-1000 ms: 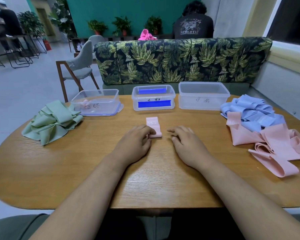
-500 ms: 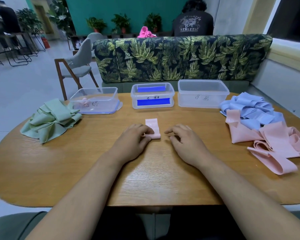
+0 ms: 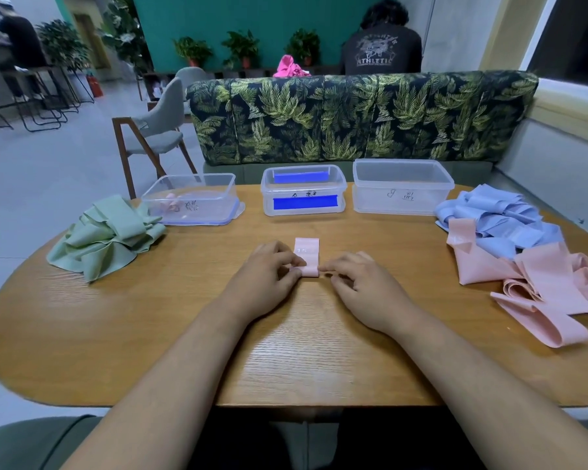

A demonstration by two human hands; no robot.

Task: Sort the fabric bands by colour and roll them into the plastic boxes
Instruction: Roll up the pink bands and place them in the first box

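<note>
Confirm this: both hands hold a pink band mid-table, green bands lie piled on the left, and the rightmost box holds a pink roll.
Wrong box: the head view shows the pink roll in the leftmost box; the rightmost box looks empty. Left hand and right hand do hold the pink band, green pile on the left.

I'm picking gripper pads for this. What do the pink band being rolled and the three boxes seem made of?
Pink band: soft matte fabric, probably elastic; it rolls, and the pink pile drapes in folds. Left box, middle box, right box: clear, glossy rigid plastic; the table shows through their walls.
</note>
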